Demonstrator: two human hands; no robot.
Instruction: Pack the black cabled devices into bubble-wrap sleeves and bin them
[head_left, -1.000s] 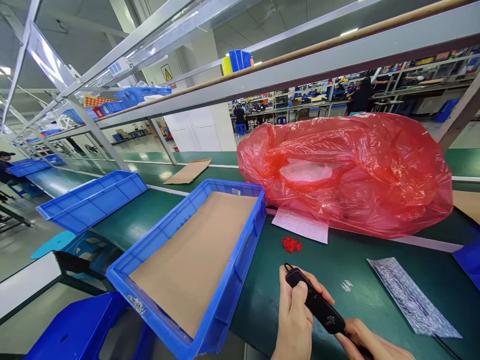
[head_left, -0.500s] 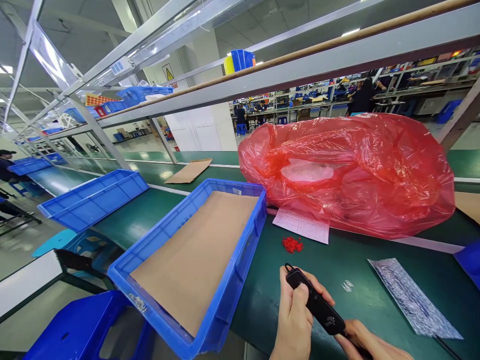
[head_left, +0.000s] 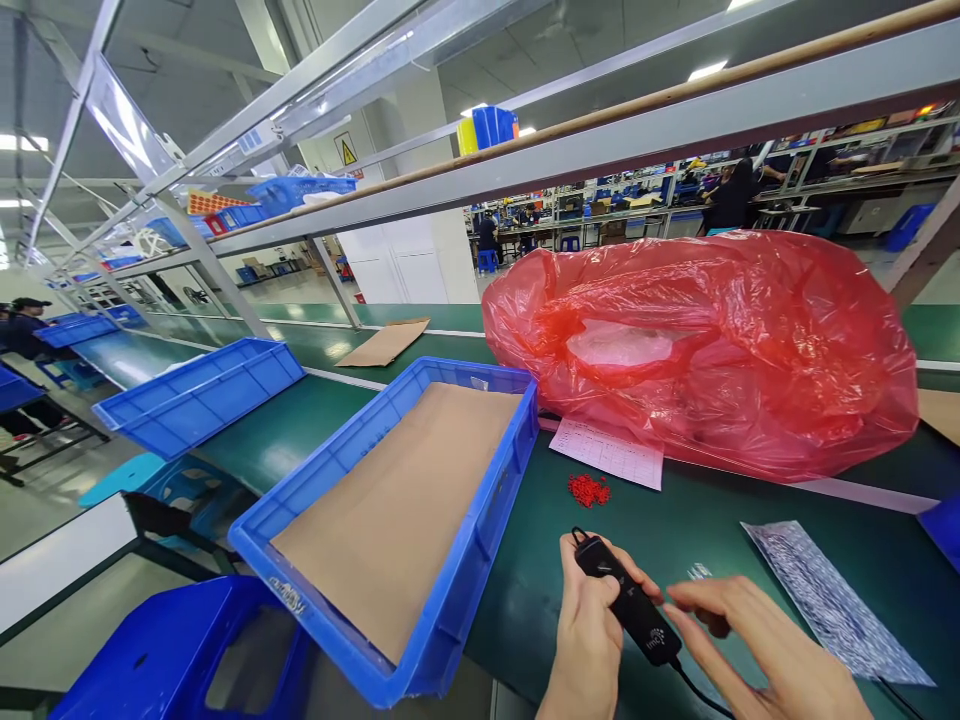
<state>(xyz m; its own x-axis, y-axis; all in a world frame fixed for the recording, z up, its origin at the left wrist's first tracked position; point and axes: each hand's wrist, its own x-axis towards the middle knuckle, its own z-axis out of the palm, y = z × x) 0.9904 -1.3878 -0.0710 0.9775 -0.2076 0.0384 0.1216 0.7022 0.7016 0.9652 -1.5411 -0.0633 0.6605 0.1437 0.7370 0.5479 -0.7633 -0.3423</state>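
Observation:
My left hand [head_left: 589,625] is closed around a slim black corded handheld device [head_left: 634,605], its thumb on the upper face. A small loop sticks out of the device's far end, and a black cable [head_left: 699,690] leaves the near end. My right hand [head_left: 765,640] hovers just right of the device, fingers apart and holding nothing I can see; whether a fingertip touches the casing I cannot tell. Beyond my left hand lies a small pile of red pieces [head_left: 589,490]. Small clear or silvery pieces [head_left: 699,571] lie behind my right hand, partly covered by it.
A blue crate [head_left: 466,625] lined with brown cardboard [head_left: 405,510] stands at left. Behind the red pieces are a printed sheet [head_left: 611,452] and a big red plastic bag [head_left: 705,360]. A silvery patterned pouch [head_left: 832,595] lies at right. An overhead rail [head_left: 637,125] crosses above the green bench.
My right hand has let go of the device's cable end, moved up beside the device and spread its fingers. My left hand keeps its hold. The view has shifted slightly.

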